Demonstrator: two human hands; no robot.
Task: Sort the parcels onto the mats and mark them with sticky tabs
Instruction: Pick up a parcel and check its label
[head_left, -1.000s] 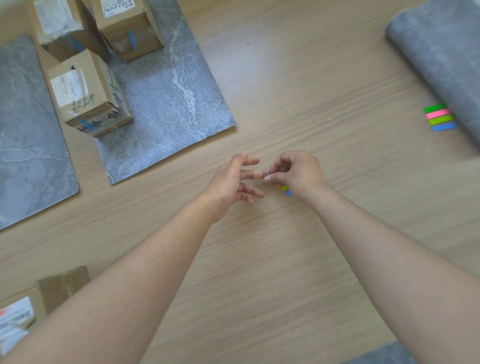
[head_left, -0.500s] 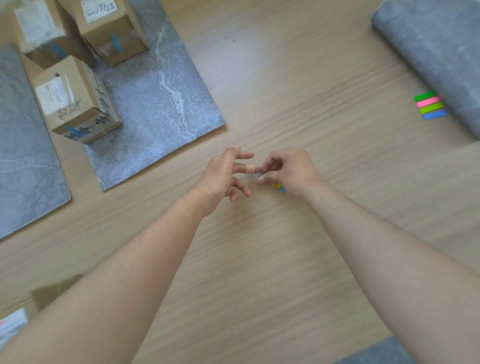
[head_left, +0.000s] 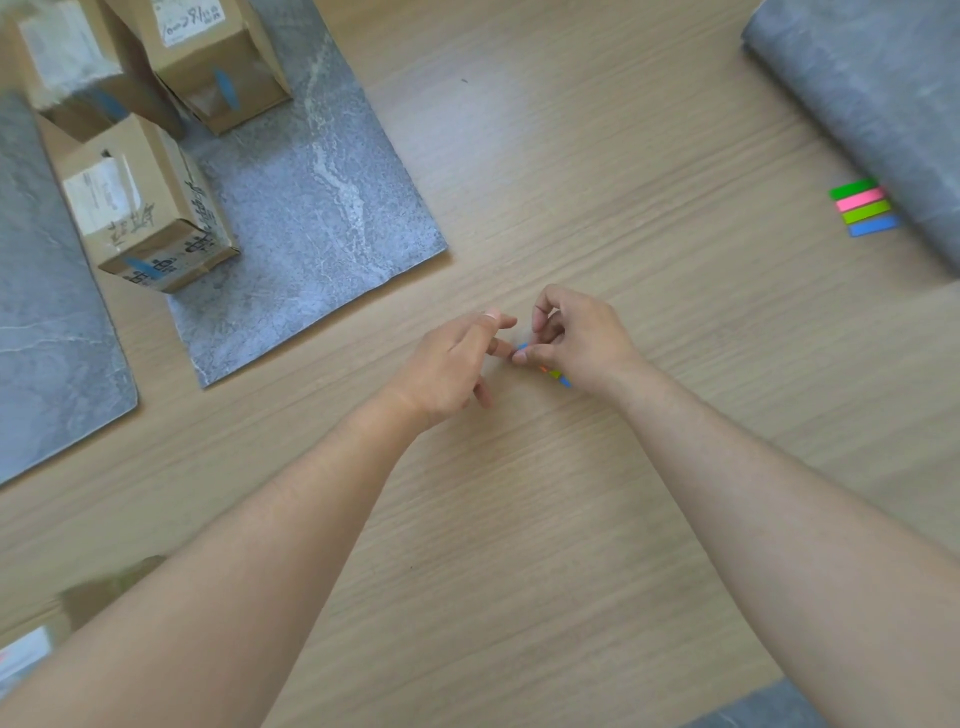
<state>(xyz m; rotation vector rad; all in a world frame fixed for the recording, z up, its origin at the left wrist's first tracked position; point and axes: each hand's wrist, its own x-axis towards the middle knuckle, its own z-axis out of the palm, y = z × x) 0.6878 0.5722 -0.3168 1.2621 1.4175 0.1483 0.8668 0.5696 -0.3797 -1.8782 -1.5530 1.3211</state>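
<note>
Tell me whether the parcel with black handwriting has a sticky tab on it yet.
On. A blue tab sticks to the near face of the parcel, by its lower edge.

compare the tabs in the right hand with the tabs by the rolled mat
The held tabs are pinched in the right hand and mostly hidden; the loose tabs lie untouched, fully visible. The held tabs show orange, green, blue bits; the loose tabs show green, pink, lime, blue. Both are multicoloured sets.
</note>
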